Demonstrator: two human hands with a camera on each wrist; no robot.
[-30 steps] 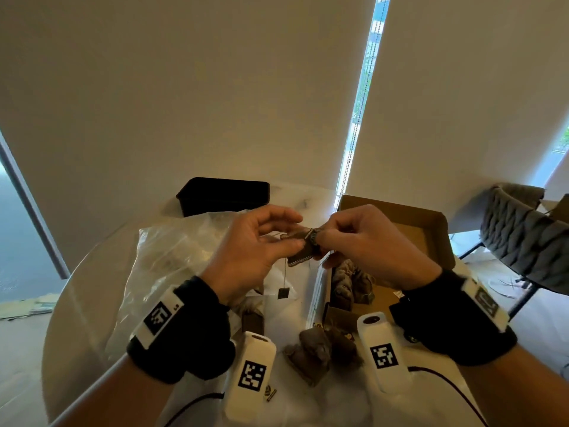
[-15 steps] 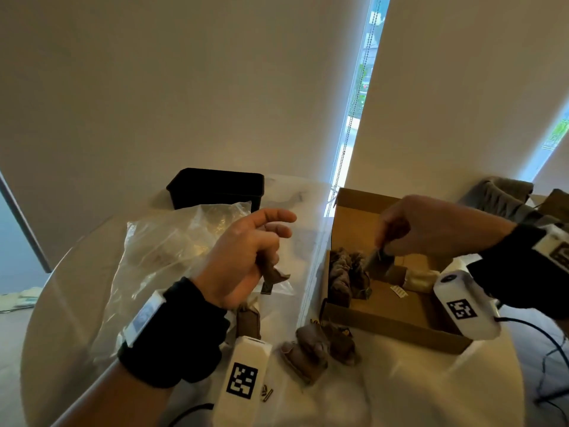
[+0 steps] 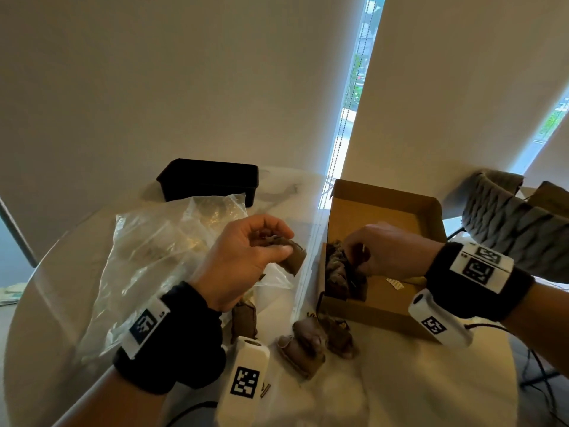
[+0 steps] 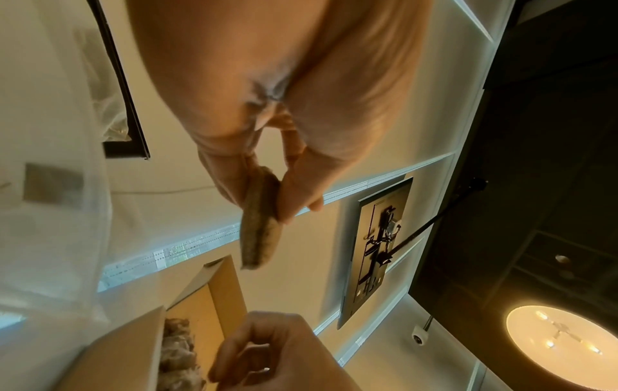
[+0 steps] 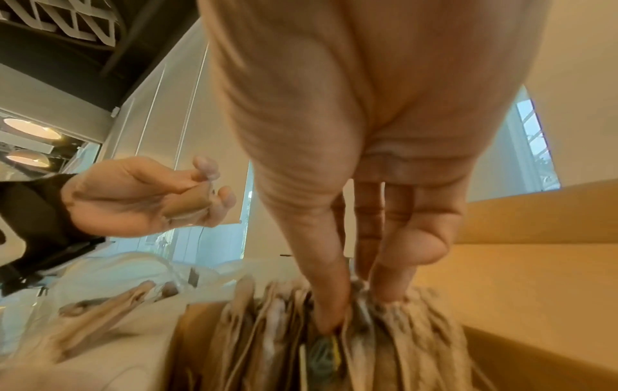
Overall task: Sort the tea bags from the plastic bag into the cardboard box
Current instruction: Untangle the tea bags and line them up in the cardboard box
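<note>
Meanwhile left hand (image 3: 243, 260) fingers pinching one flat brown tea bag (image 3: 292, 257), right hand (image 3: 388, 254) fingers clamped among upright bags in one cardboard box (image 3: 385, 208), one crinkled plastic bag (image 3: 154, 251).

No readable text or labels

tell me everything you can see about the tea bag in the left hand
The tea bag is a flat, brownish pouch of what looks like paper or fabric, slightly puffed in the middle. The left hand pinches its upper end between thumb and fingers, so its lower end sticks out free, tilted toward the cardboard box. It hangs in the air above the plastic bag, touching nothing but the hand. No string or tag is clearly visible.
</note>
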